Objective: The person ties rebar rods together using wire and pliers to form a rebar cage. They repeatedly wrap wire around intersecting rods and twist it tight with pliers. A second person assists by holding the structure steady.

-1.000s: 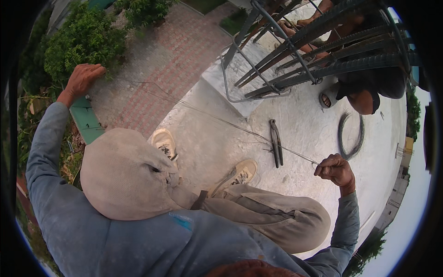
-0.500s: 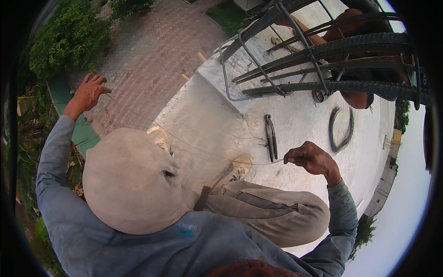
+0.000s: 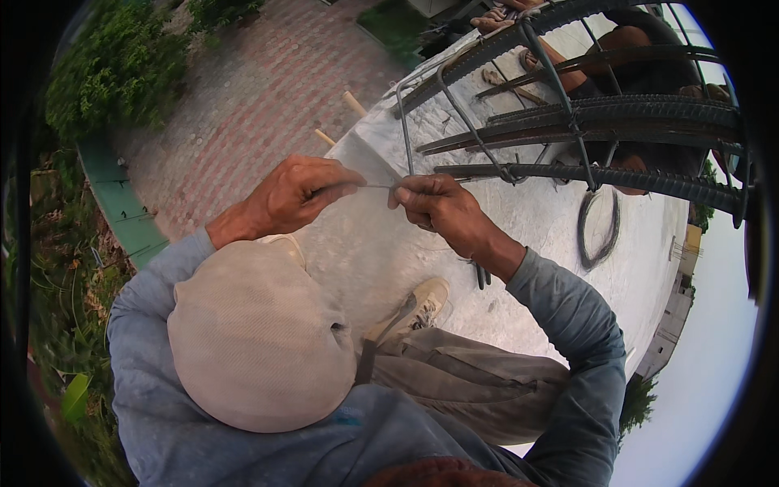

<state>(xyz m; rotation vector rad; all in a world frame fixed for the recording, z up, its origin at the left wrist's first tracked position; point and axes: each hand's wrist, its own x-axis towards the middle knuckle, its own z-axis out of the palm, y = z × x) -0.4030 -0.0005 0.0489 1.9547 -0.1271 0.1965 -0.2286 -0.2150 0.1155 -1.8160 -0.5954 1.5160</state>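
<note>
My left hand (image 3: 296,193) and my right hand (image 3: 442,209) face each other over the pale concrete slab. A short stretch of thin tie wire (image 3: 376,186) runs between their pinched fingertips. Each hand is closed on it. Just right of my hands lie the ends of a rebar cage (image 3: 617,118), thick ribbed bars with thin stirrups around them. Under my right wrist, only the dark handles of the pincers (image 3: 484,274) show; the rest is hidden. A loose coil of dark wire (image 3: 599,231) lies on the concrete farther right.
Another person's arm (image 3: 568,69) is behind the cage. The slab edge (image 3: 337,150) drops to paving (image 3: 219,105) on the left, with two wooden sticks jutting out. My shoe (image 3: 418,302) and bent leg are on the slab. A rounded beige cloth shape (image 3: 260,341) fills the lower left.
My left hand, spread far out to the left before, has come in to meet my right hand. My right hand has moved up and left, now partly covering the pincers.
</note>
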